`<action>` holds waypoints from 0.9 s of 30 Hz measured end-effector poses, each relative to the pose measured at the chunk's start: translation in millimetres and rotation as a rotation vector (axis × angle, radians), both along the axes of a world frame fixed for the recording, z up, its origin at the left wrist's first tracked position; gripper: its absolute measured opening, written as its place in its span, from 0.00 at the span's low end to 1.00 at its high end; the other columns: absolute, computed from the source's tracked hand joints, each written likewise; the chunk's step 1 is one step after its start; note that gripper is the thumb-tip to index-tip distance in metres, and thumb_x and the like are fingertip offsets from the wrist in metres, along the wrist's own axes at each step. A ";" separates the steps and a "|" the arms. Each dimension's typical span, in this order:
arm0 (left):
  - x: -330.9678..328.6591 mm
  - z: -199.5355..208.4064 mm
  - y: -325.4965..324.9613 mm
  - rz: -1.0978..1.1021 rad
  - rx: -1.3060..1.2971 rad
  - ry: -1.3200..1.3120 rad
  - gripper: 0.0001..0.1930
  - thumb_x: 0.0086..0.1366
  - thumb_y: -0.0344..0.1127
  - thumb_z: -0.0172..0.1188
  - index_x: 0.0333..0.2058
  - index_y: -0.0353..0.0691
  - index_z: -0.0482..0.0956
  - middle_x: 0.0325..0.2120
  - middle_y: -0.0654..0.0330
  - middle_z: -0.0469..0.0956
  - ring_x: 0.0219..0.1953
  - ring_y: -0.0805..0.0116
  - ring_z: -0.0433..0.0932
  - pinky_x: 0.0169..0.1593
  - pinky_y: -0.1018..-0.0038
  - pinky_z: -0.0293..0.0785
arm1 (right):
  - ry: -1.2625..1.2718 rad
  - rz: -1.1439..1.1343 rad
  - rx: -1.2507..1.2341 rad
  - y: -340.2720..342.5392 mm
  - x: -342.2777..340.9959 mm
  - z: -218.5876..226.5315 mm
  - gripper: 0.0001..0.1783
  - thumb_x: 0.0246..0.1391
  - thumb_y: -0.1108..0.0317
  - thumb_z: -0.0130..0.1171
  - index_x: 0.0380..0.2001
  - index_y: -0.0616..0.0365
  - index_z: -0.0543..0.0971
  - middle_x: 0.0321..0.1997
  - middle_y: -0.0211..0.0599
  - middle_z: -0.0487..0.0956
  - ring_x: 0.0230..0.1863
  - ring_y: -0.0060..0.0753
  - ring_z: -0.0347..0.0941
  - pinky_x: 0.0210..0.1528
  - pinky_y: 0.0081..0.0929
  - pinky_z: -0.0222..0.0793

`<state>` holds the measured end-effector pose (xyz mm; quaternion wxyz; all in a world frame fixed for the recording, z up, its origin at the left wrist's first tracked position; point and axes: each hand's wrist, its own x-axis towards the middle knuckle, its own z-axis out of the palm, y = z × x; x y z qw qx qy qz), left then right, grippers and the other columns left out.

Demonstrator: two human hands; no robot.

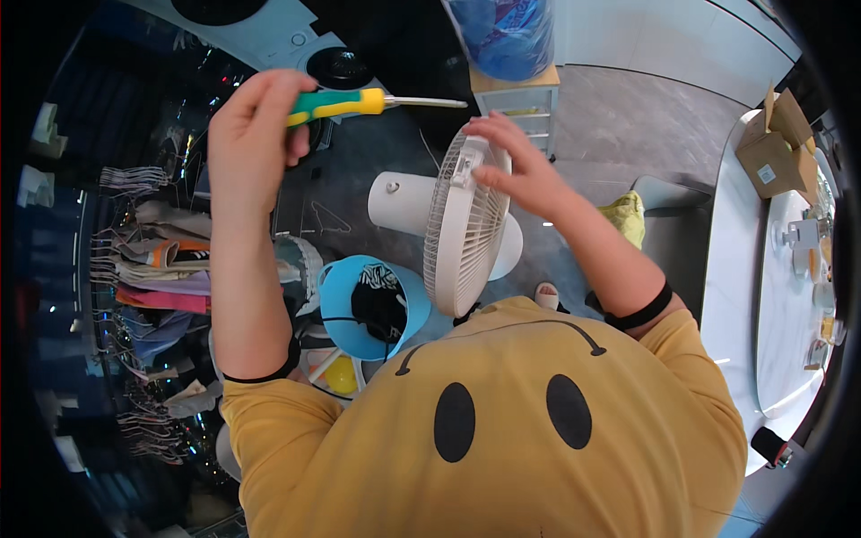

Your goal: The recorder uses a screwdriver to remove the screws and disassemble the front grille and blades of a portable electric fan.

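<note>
Left hand (256,134) fists the screwdriver (359,103) — right hand (516,166), fingers spread, rests on the fan grille (462,233).

The left hand (251,134) is raised, its fingers (291,90) wrapped around the green and yellow handle of a screwdriver (359,102) whose metal shaft points toward the right hand (520,166). That hand's fingers (489,130) rest on the top rim of a white fan (462,224). Below the left fingers sits a blue bucket (336,305) holding dark items.
</note>
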<state>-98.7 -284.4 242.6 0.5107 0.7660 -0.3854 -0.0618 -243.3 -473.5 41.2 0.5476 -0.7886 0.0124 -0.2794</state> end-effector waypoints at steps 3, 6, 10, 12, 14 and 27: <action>11.3 -15.0 23.8 0.084 -0.226 0.328 0.14 0.68 0.41 0.48 0.29 0.37 0.73 0.23 0.59 0.72 0.13 0.75 0.63 0.16 0.81 0.55 | -0.099 -0.116 -0.220 -15.6 3.5 18.3 0.18 0.45 0.67 0.63 0.42 0.52 0.77 0.49 0.41 0.73 0.60 0.49 0.61 0.61 0.42 0.57; 16.1 -39.5 50.2 0.154 -0.295 0.539 0.15 0.69 0.43 0.47 0.29 0.38 0.71 0.23 0.58 0.72 0.12 0.74 0.63 0.16 0.81 0.55 | -0.135 0.038 -0.410 -24.2 8.9 31.3 0.05 0.43 0.72 0.63 0.27 0.53 0.81 0.30 0.33 0.75 0.36 0.39 0.70 0.40 0.34 0.67; 11.5 -62.5 73.0 0.194 -0.273 0.609 0.14 0.69 0.42 0.48 0.32 0.37 0.72 0.22 0.59 0.71 0.13 0.75 0.64 0.17 0.81 0.56 | -0.027 0.129 -0.580 -22.3 12.6 42.4 0.08 0.42 0.76 0.62 0.30 0.56 0.80 0.31 0.35 0.73 0.38 0.39 0.71 0.38 0.32 0.68; 6.2 -65.2 77.0 0.136 -0.198 0.554 0.12 0.67 0.39 0.50 0.39 0.34 0.72 0.23 0.60 0.71 0.18 0.75 0.67 0.21 0.81 0.59 | 0.009 0.127 -0.579 -20.0 12.7 45.7 0.07 0.41 0.76 0.62 0.28 0.57 0.79 0.30 0.36 0.73 0.37 0.40 0.71 0.38 0.32 0.69; 0.7 -61.8 77.7 0.087 -0.171 0.525 0.13 0.66 0.37 0.50 0.42 0.32 0.71 0.23 0.60 0.70 0.20 0.75 0.67 0.24 0.80 0.60 | 0.004 0.137 -0.592 -18.3 12.7 46.8 0.06 0.41 0.76 0.62 0.28 0.57 0.79 0.30 0.36 0.72 0.37 0.40 0.70 0.38 0.33 0.69; -27.7 -38.0 53.4 0.088 -0.099 0.211 0.13 0.63 0.31 0.54 0.44 0.31 0.71 0.25 0.61 0.71 0.24 0.76 0.68 0.27 0.82 0.62 | -0.190 0.077 -0.591 -14.6 14.3 23.1 0.07 0.44 0.76 0.61 0.29 0.56 0.77 0.32 0.36 0.72 0.38 0.41 0.69 0.39 0.33 0.68</action>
